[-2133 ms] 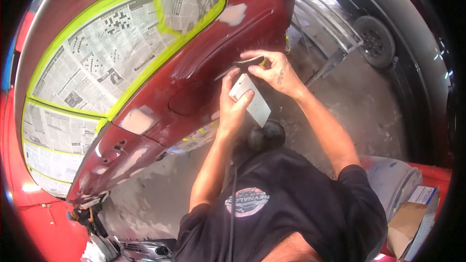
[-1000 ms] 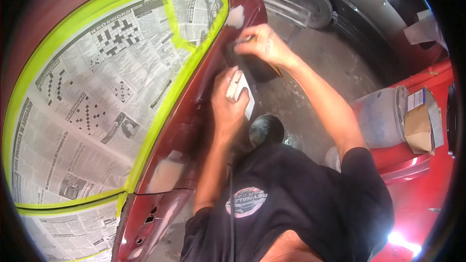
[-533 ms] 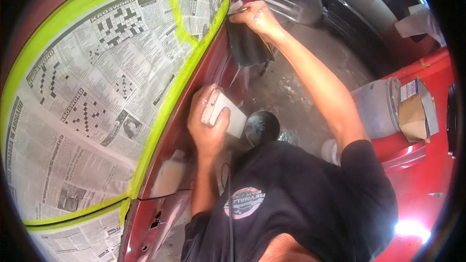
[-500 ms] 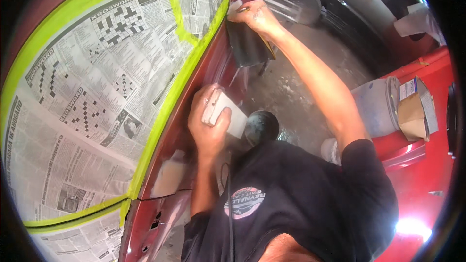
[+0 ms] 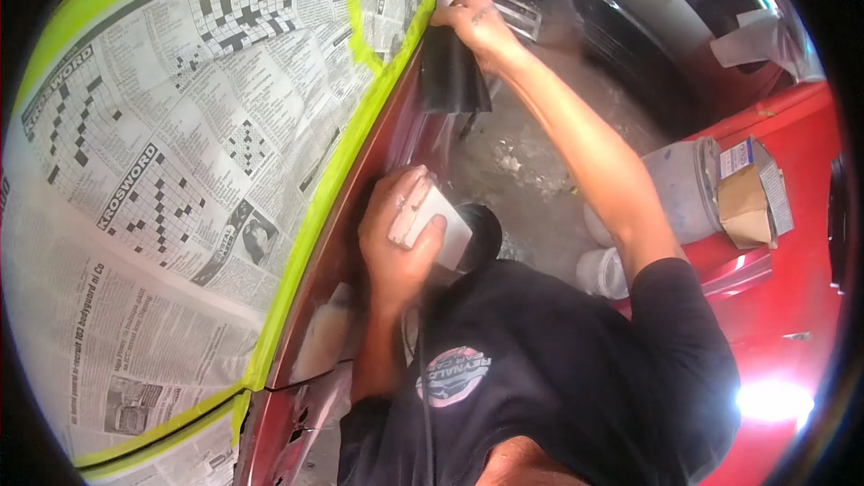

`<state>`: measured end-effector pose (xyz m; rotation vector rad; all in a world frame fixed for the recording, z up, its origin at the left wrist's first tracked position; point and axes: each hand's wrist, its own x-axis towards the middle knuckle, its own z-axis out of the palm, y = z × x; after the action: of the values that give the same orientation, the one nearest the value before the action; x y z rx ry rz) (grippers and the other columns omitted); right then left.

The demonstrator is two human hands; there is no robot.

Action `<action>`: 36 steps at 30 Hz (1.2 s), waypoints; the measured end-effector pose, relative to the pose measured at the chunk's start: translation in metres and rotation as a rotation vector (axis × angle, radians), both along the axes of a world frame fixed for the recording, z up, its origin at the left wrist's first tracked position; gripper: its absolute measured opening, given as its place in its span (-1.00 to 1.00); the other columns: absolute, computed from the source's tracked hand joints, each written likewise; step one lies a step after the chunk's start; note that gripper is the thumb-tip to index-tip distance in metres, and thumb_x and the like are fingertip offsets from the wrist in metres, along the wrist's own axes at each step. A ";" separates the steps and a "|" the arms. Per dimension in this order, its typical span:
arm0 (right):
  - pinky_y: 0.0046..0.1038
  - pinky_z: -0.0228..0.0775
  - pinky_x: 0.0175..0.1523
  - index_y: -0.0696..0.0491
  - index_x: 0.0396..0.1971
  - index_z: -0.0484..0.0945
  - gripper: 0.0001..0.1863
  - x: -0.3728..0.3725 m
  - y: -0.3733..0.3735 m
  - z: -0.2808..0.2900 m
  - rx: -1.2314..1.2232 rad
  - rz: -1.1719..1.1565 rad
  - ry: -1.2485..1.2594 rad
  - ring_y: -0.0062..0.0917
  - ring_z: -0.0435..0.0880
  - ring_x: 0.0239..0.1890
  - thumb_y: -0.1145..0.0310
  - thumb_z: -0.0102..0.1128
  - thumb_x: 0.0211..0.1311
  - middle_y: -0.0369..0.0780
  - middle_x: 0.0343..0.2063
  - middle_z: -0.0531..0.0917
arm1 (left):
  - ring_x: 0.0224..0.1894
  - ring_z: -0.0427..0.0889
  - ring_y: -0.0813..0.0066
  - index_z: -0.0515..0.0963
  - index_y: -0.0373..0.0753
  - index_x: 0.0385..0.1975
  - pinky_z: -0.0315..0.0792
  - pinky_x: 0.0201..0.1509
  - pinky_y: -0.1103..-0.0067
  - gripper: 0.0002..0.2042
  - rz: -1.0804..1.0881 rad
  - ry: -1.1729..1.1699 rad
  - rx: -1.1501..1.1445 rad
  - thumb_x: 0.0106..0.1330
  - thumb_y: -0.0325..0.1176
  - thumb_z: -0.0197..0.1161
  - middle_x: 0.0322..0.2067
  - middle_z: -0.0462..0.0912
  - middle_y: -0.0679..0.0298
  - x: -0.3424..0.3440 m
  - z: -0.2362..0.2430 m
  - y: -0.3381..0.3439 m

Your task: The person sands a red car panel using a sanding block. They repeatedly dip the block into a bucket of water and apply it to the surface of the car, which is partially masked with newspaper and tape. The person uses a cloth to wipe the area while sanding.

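My left hand point(image 5: 396, 234) grips a pale flat spreader point(image 5: 430, 219) against the red car panel point(image 5: 409, 139) just below the masked window. My right hand point(image 5: 477, 27) reaches far up and holds a dark flat sheet point(image 5: 453, 79) that hangs against the same panel near the window's upper corner. Newspaper point(image 5: 162, 180) covers the window, edged with yellow-green masking tape point(image 5: 337, 171). Pale filler patches point(image 5: 319, 333) show on the panel lower down.
A grey bucket point(image 5: 679, 189) with a cardboard box point(image 5: 742, 193) on it stands at the right on another red panel point(image 5: 792, 306). A white lidded tub point(image 5: 603, 272) sits beside my right arm. Grey concrete floor point(image 5: 531, 180) lies below; a dark vehicle and wheel point(image 5: 540, 4) stand beyond.
My left hand has dropped down the panel away from my right hand, still holding the spreader. My right hand has moved up to the window's corner with the dark sheet.
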<state>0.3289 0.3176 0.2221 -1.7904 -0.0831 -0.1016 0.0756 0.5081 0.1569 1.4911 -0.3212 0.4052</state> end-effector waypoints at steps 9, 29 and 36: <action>-0.37 0.58 -0.19 0.29 -0.33 0.77 -0.72 -0.003 0.008 0.004 0.142 0.004 0.024 -0.47 0.76 -0.36 0.34 0.35 0.14 -0.12 -0.40 0.81 | 0.13 0.69 0.15 0.58 -0.39 0.20 0.55 0.22 0.37 -0.44 -0.035 0.005 -0.011 0.10 -0.65 0.33 0.13 0.63 -0.02 0.003 0.003 0.006; -0.39 0.53 -0.23 0.31 -0.37 0.76 -0.69 -0.052 0.029 -0.005 -0.071 0.008 -0.066 -0.49 0.73 -0.41 0.30 0.29 0.14 -0.05 -0.49 0.77 | 0.09 0.68 0.23 0.59 -0.41 0.19 0.57 0.15 0.43 -0.42 -0.073 0.010 -0.033 0.04 -0.69 0.36 0.14 0.62 0.00 0.000 0.007 0.010; -0.49 0.52 -0.31 0.29 -0.40 0.71 -0.79 -0.055 0.030 -0.010 -0.044 -0.048 -0.053 -0.52 0.72 -0.44 0.42 0.26 0.25 -0.16 -0.47 0.76 | 0.10 0.69 0.19 0.59 -0.40 0.18 0.57 0.17 0.41 -0.42 -0.033 0.015 0.035 0.04 -0.68 0.37 0.13 0.62 0.00 -0.005 0.004 0.011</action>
<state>0.2742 0.3480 0.2120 -1.8343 -0.0814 -0.1831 0.0711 0.5194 0.1613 1.5206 -0.3414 0.3635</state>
